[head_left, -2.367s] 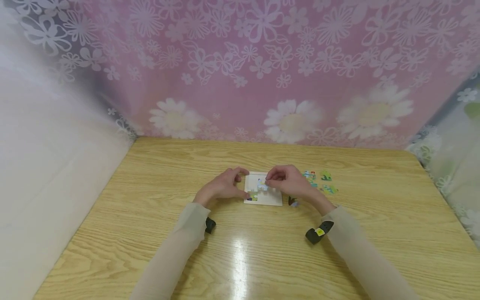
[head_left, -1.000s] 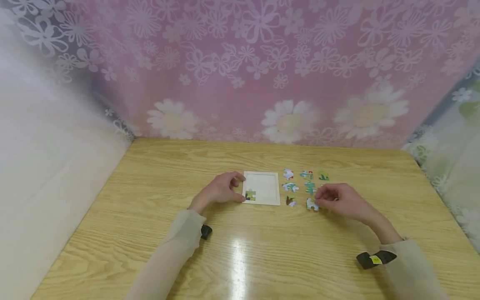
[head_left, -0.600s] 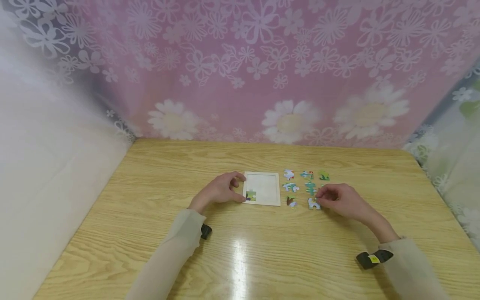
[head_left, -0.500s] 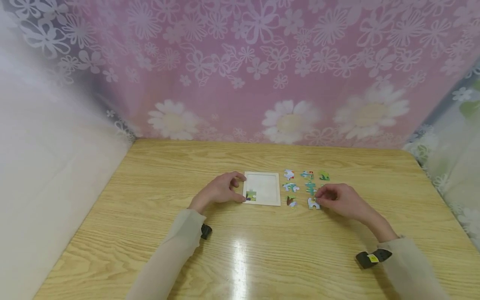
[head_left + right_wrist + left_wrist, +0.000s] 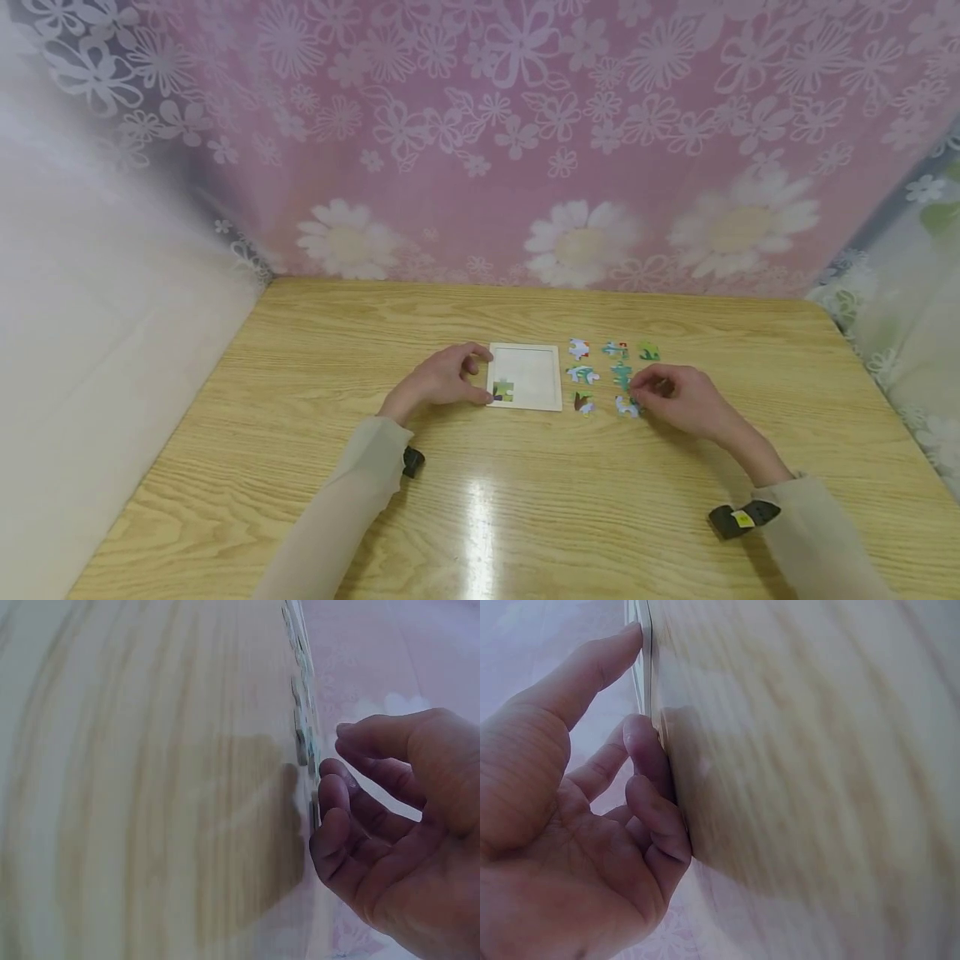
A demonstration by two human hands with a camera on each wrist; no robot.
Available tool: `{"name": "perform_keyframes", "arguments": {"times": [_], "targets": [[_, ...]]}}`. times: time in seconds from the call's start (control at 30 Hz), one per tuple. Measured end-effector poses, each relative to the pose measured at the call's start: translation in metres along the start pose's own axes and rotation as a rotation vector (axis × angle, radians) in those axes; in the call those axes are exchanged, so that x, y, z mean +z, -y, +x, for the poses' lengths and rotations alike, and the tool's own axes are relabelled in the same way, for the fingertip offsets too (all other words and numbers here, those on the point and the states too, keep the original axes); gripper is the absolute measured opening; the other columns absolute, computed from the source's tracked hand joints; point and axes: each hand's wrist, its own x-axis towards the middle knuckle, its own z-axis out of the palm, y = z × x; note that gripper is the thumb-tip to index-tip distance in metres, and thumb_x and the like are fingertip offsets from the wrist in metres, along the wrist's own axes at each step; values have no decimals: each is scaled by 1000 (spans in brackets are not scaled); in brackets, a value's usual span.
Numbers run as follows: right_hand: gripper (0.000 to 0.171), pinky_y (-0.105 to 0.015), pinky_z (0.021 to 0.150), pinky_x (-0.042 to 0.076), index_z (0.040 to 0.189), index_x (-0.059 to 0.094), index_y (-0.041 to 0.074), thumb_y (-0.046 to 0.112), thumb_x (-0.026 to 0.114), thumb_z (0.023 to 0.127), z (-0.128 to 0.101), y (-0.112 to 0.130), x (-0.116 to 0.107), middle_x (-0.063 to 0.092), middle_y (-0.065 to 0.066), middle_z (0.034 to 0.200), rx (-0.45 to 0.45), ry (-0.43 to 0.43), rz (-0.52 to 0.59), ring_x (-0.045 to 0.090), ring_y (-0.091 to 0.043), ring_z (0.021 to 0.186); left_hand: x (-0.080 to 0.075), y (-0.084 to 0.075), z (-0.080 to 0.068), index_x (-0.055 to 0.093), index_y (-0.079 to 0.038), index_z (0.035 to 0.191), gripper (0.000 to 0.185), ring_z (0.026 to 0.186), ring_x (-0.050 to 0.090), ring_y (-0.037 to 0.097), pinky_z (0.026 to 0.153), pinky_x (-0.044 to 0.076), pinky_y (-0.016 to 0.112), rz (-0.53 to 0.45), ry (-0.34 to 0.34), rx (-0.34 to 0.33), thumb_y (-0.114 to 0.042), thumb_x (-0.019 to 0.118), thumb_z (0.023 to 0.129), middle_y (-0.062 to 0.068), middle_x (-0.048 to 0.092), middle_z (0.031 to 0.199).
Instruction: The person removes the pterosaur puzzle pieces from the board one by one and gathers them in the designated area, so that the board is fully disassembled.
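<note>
A white square puzzle frame (image 5: 534,375) lies on the wooden table (image 5: 480,517). One green piece (image 5: 503,390) sits in its near-left corner. My left hand (image 5: 459,377) rests against the frame's left edge, with thumb and a bent finger touching that edge; the left wrist view shows the same hand (image 5: 592,825). Several loose puzzle pieces (image 5: 582,375) lie in rows to the right of the frame. My right hand (image 5: 671,393) rests on the table with loosely curled fingers. Its fingertips (image 5: 330,787) touch the nearest right piece (image 5: 624,407). Nothing shows between thumb and fingers.
A pink flowered curtain (image 5: 525,142) hangs right behind the table's far edge, and a white wall (image 5: 90,317) closes the left side. Black wrist straps (image 5: 738,518) sit on both sleeves. Bare wood lies in front of the hands.
My right hand left the frame and moved right to the loose pieces; the frame now holds only the green piece. In the last second its fingers crept onto the near-right piece. The left hand stayed.
</note>
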Motion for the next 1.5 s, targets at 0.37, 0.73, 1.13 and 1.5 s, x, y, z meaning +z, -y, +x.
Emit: {"name": "perform_keyframes", "arguments": {"times": [0.37,0.73,1.13,1.5], "targets": [[19,-25,63,49,103,66,18,32,63,91,12,27,10,67,3,92,-74,8,59,62,-15,80,1,2,2,52,-24,128,62,83,52,17,79,40,34,-8,-6,-4,-35,81,74,0,53,105],[15,-28,63,49,101,67,17,26,65,90,33,58,31,68,2,92,-128,48,149,64,-13,80,-3,6,1,51,-25,130,63,84,53,17,81,42,34,-34,20,15,-34,80,75,1,52,108],[9,-29,68,48,95,67,22,29,65,90,55,89,56,66,3,88,-134,68,142,61,-14,78,-4,1,0,52,-24,129,63,81,53,17,79,42,33,-43,16,2,-32,81,74,3,53,107],[13,-27,68,46,98,69,18,26,64,88,72,101,73,65,4,84,-201,83,87,57,-9,73,-4,1,-1,52,-25,128,64,82,54,18,80,42,34,-49,15,-10,-32,82,73,3,53,108]]}}
